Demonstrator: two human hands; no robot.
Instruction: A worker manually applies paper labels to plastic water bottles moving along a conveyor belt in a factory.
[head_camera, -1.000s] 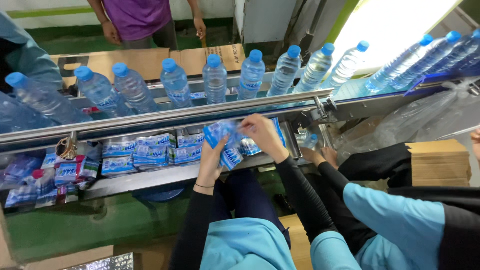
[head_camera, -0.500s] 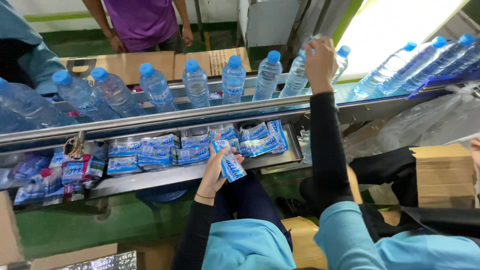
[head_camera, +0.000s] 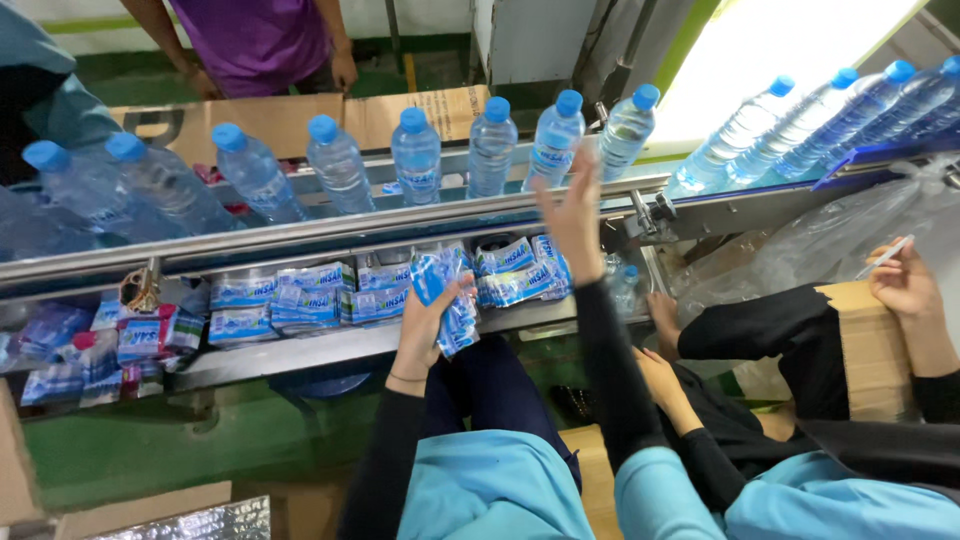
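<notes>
The left hand (head_camera: 425, 325) holds a stack of blue-and-white labels (head_camera: 447, 300) in a closed grip; the right hand (head_camera: 572, 215), fingers spread wide (holding nothing), rises just beside a blue-capped water bottle (head_camera: 553, 140).

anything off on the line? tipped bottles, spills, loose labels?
Nothing spilled or fallen. The bottles stand capped in a row on the conveyor; their lean looks like lens distortion. Labels lie in loose, uneven stacks in the tray below. The left hand holds a label bundle; the right hand reaches toward the bottles.
</notes>
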